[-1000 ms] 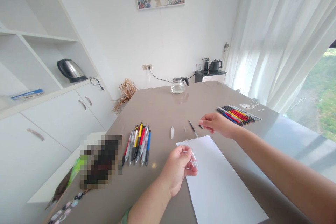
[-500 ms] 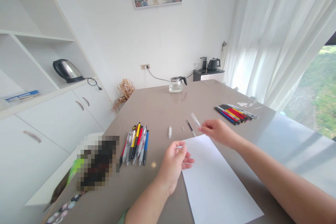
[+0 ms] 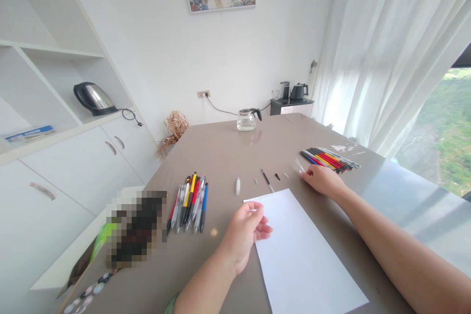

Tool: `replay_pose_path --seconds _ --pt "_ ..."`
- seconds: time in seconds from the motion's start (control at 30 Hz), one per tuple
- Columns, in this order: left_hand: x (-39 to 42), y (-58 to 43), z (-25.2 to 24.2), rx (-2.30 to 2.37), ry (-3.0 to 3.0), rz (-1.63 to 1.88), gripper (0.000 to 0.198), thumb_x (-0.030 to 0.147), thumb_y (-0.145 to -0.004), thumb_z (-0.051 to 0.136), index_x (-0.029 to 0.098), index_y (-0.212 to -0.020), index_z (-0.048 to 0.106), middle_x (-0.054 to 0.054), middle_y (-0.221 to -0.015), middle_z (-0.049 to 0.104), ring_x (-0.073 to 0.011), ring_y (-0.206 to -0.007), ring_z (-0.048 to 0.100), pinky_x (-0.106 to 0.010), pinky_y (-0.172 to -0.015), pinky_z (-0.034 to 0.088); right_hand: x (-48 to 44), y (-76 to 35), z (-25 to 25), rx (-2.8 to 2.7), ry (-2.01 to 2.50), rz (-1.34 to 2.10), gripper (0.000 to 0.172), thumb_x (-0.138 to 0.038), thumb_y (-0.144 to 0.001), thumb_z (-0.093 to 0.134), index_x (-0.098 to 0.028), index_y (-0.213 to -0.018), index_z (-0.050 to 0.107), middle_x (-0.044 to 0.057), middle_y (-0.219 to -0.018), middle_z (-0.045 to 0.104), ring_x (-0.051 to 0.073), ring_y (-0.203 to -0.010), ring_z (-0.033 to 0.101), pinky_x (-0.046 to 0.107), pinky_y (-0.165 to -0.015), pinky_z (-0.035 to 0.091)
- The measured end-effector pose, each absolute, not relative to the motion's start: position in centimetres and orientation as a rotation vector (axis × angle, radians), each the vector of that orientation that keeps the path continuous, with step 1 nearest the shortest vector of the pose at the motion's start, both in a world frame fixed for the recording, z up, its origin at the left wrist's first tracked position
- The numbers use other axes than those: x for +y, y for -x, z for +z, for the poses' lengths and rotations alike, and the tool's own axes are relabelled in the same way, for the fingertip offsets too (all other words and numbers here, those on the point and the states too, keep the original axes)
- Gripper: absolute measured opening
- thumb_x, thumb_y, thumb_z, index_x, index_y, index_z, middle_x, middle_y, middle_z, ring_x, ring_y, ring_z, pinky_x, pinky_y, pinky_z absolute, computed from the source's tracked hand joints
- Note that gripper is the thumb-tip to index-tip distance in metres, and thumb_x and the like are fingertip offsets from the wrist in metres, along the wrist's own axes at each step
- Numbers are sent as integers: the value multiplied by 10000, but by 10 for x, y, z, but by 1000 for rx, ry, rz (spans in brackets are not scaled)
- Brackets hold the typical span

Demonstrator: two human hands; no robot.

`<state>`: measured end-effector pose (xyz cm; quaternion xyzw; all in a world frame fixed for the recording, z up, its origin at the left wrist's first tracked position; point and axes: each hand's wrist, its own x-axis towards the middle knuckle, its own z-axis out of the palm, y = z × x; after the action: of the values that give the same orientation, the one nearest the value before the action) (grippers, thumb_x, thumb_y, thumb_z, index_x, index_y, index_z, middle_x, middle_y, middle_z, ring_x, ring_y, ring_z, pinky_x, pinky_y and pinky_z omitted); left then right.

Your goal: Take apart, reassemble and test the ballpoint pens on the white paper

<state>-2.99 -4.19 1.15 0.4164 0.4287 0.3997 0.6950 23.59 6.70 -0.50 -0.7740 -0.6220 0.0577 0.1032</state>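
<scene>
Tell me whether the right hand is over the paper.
No, the right hand is off the paper, beside the row of pens.

Paper (image 3: 305, 250) partly beyond bottom edge

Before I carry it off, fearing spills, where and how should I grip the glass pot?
Probably by its black handle, coming from the right: the handle juts out that side of the glass pot, which stands upright with clear liquid inside.

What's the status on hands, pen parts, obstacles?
Left hand loosely open over paper, nothing visible held. Right hand pinching clear tube. Refill lying near paper's far edge. Pen row close beside right hand.
</scene>
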Motion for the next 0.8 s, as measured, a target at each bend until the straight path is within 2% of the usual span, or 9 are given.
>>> replay_pose_path --seconds 0.33,0.53,0.6,0.7,0.8 --pt "-41 31 9 951 -946 883 256 384 -775 476 169 -913 459 -23 -774 481 -130 -681 544 -285 -678 420 69 -242 -12 -1819 2222 219 363 -502 -725 399 -201 -781 594 93 -795 604 214 -729 537 274 -583 345" --pt "-40 32 7 967 -967 872 260 389 -777 466 171 -919 465 -27 -788 483 -128 -680 536 -269 -648 413 52 -222 16 -1778 2119 109 285 -389 -754 384 -179 -715 573 68 -705 583 165 -634 503 242 -528 307" --pt "-40 31 8 977 -977 864 252 379 -782 459 170 -922 466 -29 -790 488 -127 -677 532 -264 -635 410 37 -204 29 -1908 1922 144 288 -369 -774 359 -179 -689 559 32 -640 555 130 -574 466 223 -505 293" --pt "-41 30 10 980 -1007 838 238 366 -786 452 162 -905 479 -34 -788 499 -124 -678 524 -259 -633 405 8 -171 40 -2311 1555 403 364 -386 -804 314 -163 -615 532 2 -555 497 92 -499 389 200 -458 264" --pt "-41 29 13 975 -1045 806 229 364 -787 449 154 -867 493 -38 -779 511 -122 -684 516 -252 -634 397 -14 -144 36 -2694 1342 513 309 -283 -789 350 -154 -589 547 2 -537 504 83 -474 376 206 -455 237"
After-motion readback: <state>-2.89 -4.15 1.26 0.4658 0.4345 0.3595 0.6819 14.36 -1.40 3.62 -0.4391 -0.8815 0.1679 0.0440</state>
